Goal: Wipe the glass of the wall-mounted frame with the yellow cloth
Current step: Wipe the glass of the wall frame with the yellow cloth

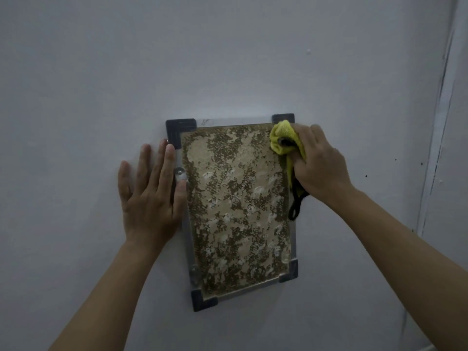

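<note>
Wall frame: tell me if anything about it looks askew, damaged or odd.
The frame hangs slightly tilted, its top edge rising toward the right. White smears dot the glass. A black loop dangles from the yellow cloth over the right edge. No cracks show.

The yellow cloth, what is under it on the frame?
The yellow cloth, gripped by the right hand, covers the frame's upper right glass and part of its dark corner piece; the glass beneath is hidden.
</note>
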The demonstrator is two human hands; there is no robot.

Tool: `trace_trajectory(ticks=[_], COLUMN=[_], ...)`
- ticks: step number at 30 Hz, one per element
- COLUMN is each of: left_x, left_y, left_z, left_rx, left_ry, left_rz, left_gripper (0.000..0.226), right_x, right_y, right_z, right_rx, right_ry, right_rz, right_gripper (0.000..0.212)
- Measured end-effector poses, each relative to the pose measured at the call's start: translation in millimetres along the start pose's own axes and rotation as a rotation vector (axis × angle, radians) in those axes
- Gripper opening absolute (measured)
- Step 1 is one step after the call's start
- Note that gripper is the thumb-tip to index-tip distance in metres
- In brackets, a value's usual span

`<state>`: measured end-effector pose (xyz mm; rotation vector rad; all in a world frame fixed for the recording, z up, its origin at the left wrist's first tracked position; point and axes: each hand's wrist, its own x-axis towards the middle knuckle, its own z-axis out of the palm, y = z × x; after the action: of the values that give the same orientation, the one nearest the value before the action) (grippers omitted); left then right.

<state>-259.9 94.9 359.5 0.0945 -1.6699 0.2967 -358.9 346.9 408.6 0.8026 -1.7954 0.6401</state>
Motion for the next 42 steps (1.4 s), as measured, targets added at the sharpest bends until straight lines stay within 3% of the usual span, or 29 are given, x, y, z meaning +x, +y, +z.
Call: trace_trajectory(ticks=[4, 11, 18, 24, 30, 42], left_x=[0.4, 0.0, 0.2, 0.8, 0.1, -0.3], left_y=[-1.6, -2.2, -1.9, -2.1, -3.6, -1.4], left_z=[2.1, 2.8, 2.6, 3.0, 2.2, 0.8], left_rx=[-0.006, 0.007, 0.0, -0.006, -0.008, 0.009], left_ry=[0.008, 0.027, 0.026, 0.031, 0.041, 0.001], left_rz=[0.0, 0.007, 0.012, 0.016, 0.027, 0.013], left_gripper=[0.053, 0.052, 0.052, 0.052, 0.052, 0.052], right_x=[6.1, -11.5, -1.7, 20.2, 18.9, 4.6], right_y=[-10.4, -2.9, -13.1, -49.1, -36.6, -6.1], right_z=[7.9, 6.2, 2.8, 8.7, -4.0, -0.7], right_rx=[-0.02, -0.035, -0.022, -0.017, -0.136, -0.116], right_ry=[0.029, -0.067, -0.039, -0.118, -0.132, -0.025], right_rz=[-0.023, -0.137, -0.063, -0.313, -0.407, -0.095], right_gripper=[0.04, 0.043, 0.044, 0.041, 0.049, 0.039])
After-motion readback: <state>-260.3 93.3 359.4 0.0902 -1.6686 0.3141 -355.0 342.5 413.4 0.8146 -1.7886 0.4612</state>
